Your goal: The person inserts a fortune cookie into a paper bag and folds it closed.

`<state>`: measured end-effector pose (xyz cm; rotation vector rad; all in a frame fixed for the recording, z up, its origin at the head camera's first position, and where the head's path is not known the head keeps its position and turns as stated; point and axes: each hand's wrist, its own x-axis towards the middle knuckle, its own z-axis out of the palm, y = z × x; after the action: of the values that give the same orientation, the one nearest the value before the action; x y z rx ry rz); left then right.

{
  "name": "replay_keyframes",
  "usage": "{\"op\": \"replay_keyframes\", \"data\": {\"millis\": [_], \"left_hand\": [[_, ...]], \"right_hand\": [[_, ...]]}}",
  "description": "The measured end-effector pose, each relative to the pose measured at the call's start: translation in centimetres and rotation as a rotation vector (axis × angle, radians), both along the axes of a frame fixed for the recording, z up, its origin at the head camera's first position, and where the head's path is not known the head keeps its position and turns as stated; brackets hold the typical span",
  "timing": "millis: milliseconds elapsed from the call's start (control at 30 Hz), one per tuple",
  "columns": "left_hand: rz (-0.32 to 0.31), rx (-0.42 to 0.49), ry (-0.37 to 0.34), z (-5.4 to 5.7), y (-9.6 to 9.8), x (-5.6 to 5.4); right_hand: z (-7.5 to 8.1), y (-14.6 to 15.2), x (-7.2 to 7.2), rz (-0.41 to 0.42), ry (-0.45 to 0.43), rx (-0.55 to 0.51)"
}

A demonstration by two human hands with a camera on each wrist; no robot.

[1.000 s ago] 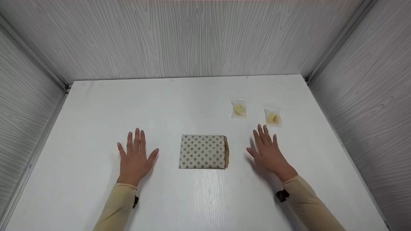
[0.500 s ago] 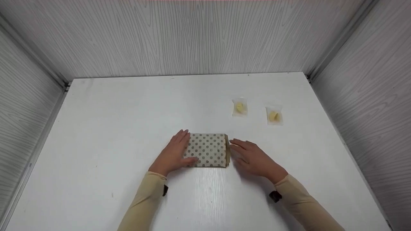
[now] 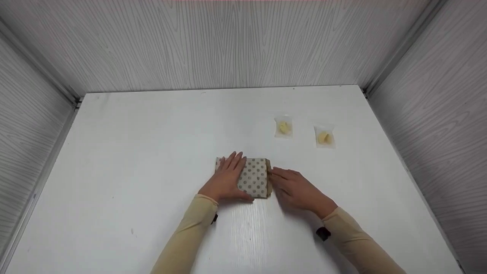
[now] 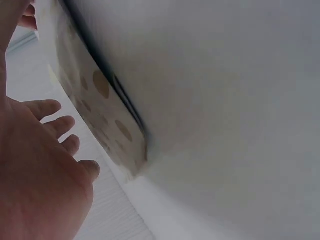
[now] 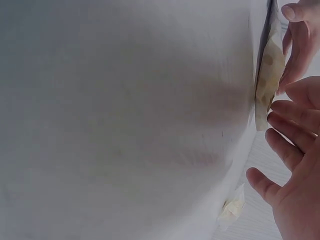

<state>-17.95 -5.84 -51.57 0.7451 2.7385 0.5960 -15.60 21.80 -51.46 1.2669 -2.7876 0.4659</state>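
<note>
A flat paper bag (image 3: 254,178), pale with grey dots, lies on the table with its brown-edged mouth facing right. My left hand (image 3: 226,182) rests over the bag's left half with straight fingers, the thumb along the near edge. At the mouth, the fingertips of my right hand (image 3: 298,189) touch the brown edge. In the right wrist view its fingers are loosely bent beside the bag (image 5: 269,75), and no pinch is visible. Two small clear packets with yellowish pieces inside, one packet (image 3: 284,127) and another packet (image 3: 325,137), lie beyond my right hand.
The white table (image 3: 114,152) is bounded by a grey wood-grain panel (image 3: 220,45) at the back and by similar panels on the left and right sides.
From flat on the table at left, my left hand has come right and onto the bag. My right hand has moved left to the bag's mouth. The packets stay put.
</note>
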Motion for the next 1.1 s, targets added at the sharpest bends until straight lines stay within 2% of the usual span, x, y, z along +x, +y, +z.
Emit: {"op": "replay_keyframes", "data": {"millis": [167,367,667,800,1100], "left_hand": [[-0.023,-0.023,0.009,0.0,0.7,-0.2],[-0.037,-0.038,0.025,-0.1,1.0,-0.4],[-0.037,-0.053,0.011,-0.2,1.2,-0.8],[-0.037,-0.05,0.017,0.0,1.1,-0.7],[-0.038,-0.019,0.029,0.5,0.9,-0.8]], "right_hand": [[-0.2,0.0,-0.1,-0.009,-0.008,0.02],[-0.3,0.1,-0.3,0.023,0.001,0.037],[-0.2,0.3,-0.2,-0.003,-0.09,0.082],[-0.2,0.3,0.0,-0.004,-0.092,0.086],[0.1,0.4,0.2,-0.012,-0.106,0.207]]}}
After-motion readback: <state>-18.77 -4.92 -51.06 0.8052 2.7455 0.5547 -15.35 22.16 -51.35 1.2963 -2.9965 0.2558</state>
